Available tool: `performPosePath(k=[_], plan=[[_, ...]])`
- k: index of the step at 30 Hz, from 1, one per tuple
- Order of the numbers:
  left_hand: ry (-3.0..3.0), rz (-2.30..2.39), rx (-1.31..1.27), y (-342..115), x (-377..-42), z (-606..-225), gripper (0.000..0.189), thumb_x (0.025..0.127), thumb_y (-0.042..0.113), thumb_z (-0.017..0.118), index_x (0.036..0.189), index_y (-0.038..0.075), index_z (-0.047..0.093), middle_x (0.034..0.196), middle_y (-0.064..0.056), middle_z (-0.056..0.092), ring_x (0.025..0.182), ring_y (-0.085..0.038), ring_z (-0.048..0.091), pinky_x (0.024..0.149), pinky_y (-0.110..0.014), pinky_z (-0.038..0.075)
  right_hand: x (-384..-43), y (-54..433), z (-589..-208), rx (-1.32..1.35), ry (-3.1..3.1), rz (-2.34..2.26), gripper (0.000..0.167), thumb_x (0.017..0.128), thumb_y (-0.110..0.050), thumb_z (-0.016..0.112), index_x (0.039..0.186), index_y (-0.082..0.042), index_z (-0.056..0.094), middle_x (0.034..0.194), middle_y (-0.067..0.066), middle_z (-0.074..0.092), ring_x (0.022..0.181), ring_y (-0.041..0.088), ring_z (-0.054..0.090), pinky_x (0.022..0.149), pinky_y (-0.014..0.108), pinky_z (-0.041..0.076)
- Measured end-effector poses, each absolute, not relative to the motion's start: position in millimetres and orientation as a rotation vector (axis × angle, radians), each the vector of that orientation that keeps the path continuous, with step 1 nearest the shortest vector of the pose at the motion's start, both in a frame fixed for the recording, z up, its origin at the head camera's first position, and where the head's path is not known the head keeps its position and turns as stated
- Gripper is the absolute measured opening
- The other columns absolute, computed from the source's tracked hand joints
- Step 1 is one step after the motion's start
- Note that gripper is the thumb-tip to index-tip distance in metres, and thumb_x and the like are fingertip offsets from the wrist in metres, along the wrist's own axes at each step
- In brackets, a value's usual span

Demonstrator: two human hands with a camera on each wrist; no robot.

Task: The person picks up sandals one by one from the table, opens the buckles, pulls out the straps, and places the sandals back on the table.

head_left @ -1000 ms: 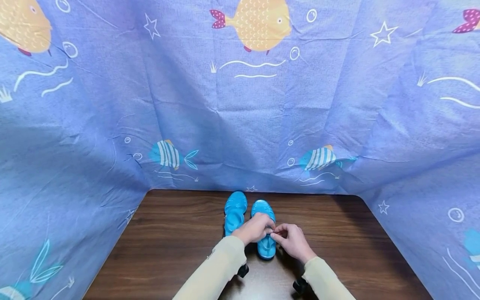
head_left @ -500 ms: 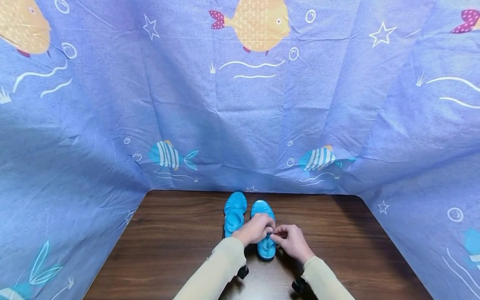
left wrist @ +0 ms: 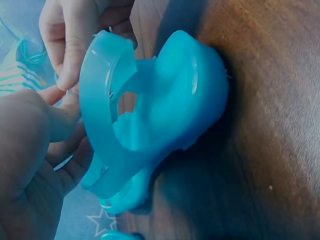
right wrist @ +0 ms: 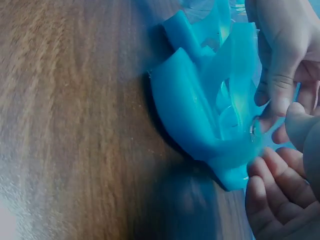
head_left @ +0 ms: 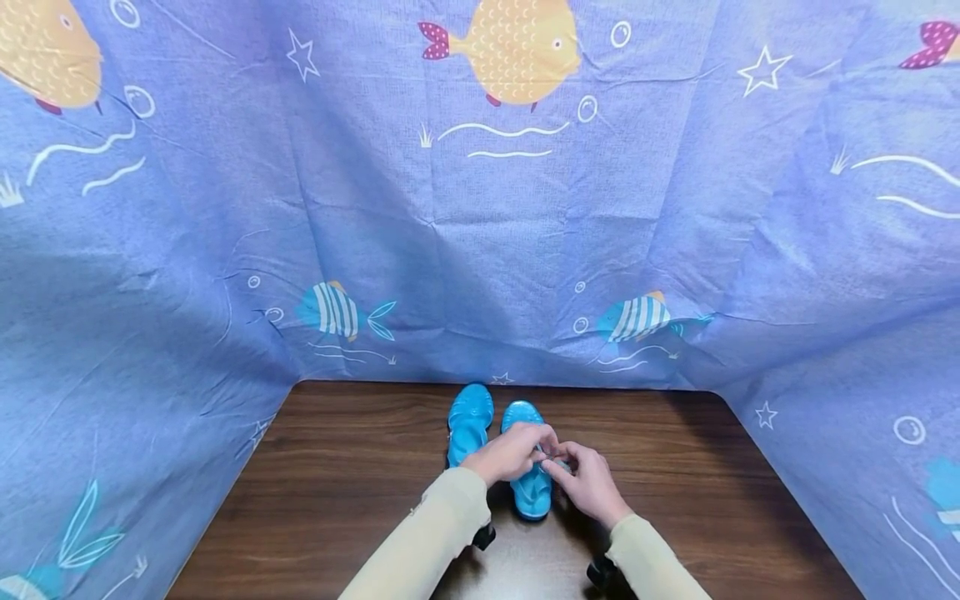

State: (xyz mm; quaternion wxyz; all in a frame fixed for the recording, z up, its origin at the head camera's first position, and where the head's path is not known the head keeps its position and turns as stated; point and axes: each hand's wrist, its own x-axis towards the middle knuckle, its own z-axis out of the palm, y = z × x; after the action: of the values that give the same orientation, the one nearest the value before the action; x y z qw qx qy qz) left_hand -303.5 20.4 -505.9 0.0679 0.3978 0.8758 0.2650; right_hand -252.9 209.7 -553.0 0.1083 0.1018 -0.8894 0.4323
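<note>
Two blue jelly sandals stand side by side on a brown wooden table. My hands meet over the ankle strap of the right sandal point(head_left: 532, 498), whose heel faces me. My left hand point(head_left: 516, 452) reaches across the sandal and pinches the strap at its outer side. Opposite it, my right hand point(head_left: 590, 483) pinches the strap end with thumb and fingers. A small metal buckle point(right wrist: 255, 128) shows by the fingertips in the right wrist view. The strap point(left wrist: 95, 95) arches above the heel in the left wrist view. Fingers hide most of the fastening.
The left sandal point(head_left: 470, 417) stands just beside my left forearm. A blue fish-print cloth point(head_left: 480, 250) hangs behind and along both sides of the table point(head_left: 360, 467).
Both hands have shifted slightly up and away from me. The right fingers have changed their position at the strap end. The sandals stay in place.
</note>
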Motion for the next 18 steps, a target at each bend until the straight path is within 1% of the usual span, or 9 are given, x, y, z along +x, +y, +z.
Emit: performPosePath(k=[5,8,11,14,16,18], plan=[[2.62,0.748,1.202,18.0,-305.3,-502.3,0.017,0.102,0.004,0.068,0.113,0.017,0.066,0.112,0.005,0.069,0.106,-0.006,0.064,0.091,-0.02,0.055,-252.8,212.0,-549.6,0.301,-2.622,1.283,0.011,0.094,-0.018,0.081,0.1,-0.011,0.077,0.085,-0.006,0.074,0.075,0.006,0.068,0.072,0.025,0.06],[2.629,0.686,1.223,17.7,-306.0,-501.5,0.016,0.101,0.005,0.07,0.112,0.017,0.068,0.112,0.004,0.07,0.105,-0.006,0.064,0.09,-0.019,0.055,-252.8,213.4,-548.9,0.345,-2.647,1.286,0.009,0.094,-0.016,0.081,0.098,-0.011,0.076,0.085,-0.006,0.074,0.076,0.006,0.069,0.072,0.025,0.059],[2.682,0.583,1.279,17.3,-306.6,-502.3,0.017,0.1,0.007,0.071,0.114,0.016,0.073,0.112,0.004,0.071,0.106,-0.006,0.065,0.09,-0.019,0.055,-252.4,214.2,-549.6,0.378,-2.671,1.288,0.009,0.093,-0.016,0.082,0.098,-0.011,0.076,0.087,-0.006,0.074,0.077,0.005,0.068,0.073,0.024,0.059],[2.801,0.408,1.324,17.1,-307.7,-504.2,0.017,0.101,0.01,0.071,0.115,0.018,0.078,0.11,0.007,0.074,0.105,-0.009,0.066,0.092,-0.022,0.054,-252.0,213.5,-550.1,0.375,-2.685,1.29,0.013,0.093,-0.018,0.082,0.1,-0.009,0.075,0.089,-0.005,0.074,0.078,0.005,0.068,0.072,0.024,0.058],[2.881,0.289,1.29,17.1,-308.1,-505.8,0.015,0.102,0.014,0.071,0.113,0.021,0.08,0.108,0.008,0.076,0.104,-0.012,0.066,0.092,-0.028,0.052,-252.3,211.7,-549.9,0.358,-2.7,1.28,0.018,0.093,-0.02,0.082,0.103,-0.008,0.076,0.092,-0.003,0.074,0.079,0.007,0.068,0.073,0.024,0.058],[2.926,0.215,1.221,17.0,-307.8,-507.0,0.015,0.103,0.019,0.07,0.112,0.025,0.081,0.108,0.01,0.076,0.105,-0.015,0.065,0.092,-0.035,0.049,-252.7,209.5,-549.6,0.354,-2.707,1.264,0.023,0.093,-0.022,0.083,0.107,-0.006,0.076,0.096,0.0,0.075,0.081,0.009,0.07,0.073,0.025,0.058]])
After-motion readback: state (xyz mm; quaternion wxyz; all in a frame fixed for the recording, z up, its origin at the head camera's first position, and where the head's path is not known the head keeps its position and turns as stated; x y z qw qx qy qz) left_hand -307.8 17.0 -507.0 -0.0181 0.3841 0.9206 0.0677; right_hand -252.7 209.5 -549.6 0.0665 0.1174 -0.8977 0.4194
